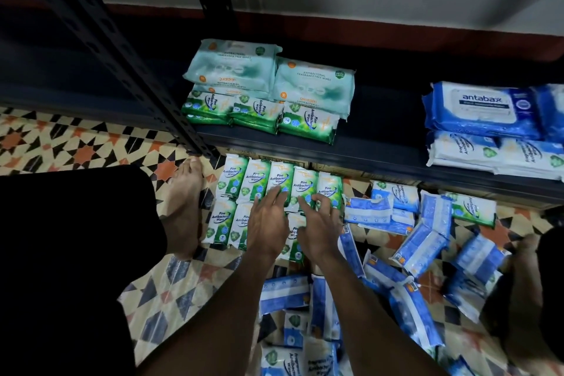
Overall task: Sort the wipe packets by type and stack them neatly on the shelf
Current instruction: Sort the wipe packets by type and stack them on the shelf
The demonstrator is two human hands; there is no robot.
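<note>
pine packets [235, 177]: floor, frame centre, two rows, long axes pointing up-frame at shelf [381, 131] | left hand [268, 223], right hand [320, 229]: side by side, fingers spread on packets, gripping nothing | matching shelf stack [259, 116]: directly up-frame, likely nearer left hand

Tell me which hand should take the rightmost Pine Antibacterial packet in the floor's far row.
Right, probably: the right hand is at that packet; the left hand is over the row's middle.
</note>
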